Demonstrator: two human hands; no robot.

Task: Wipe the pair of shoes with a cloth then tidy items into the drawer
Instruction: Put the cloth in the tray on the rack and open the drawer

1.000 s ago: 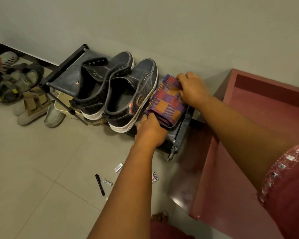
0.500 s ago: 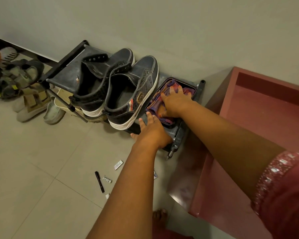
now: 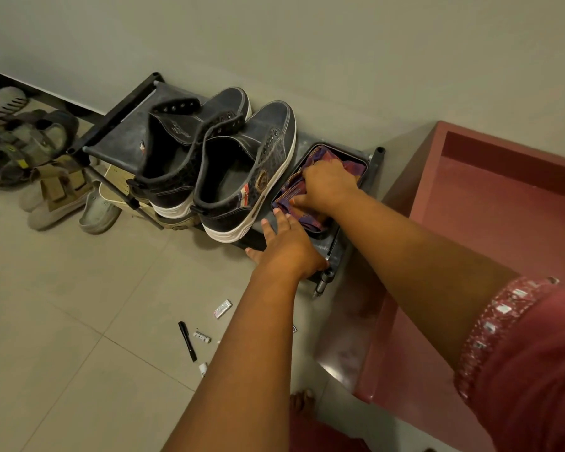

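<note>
Checked purple-and-orange cloth (image 3: 310,194) bunched in the dark tray (image 3: 364,164) just right of the pair of shoes (image 3: 229,168) on the rack, right hand (image 3: 328,187) pressing it down with fingers curled into the folds, left hand (image 3: 289,246) spread flat at the tray's near edge beside the right shoe's heel. Risk, as a judgement: a hard push tipping the tray off the rack end, or cloth snagging the rim. Down on the floor tiles (image 3: 79,321) in front of the shoes, a black marker (image 3: 187,341) and small packets (image 3: 223,308) not yet tidied; red drawer (image 3: 490,203) open well right of the shoes, forearms crossing the way to it.

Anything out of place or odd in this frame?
Yes: a black marker and a few small packets lie scattered on the floor tiles below the shoe rack. The checked cloth sits bunched, not folded, in the dark tray.
</note>
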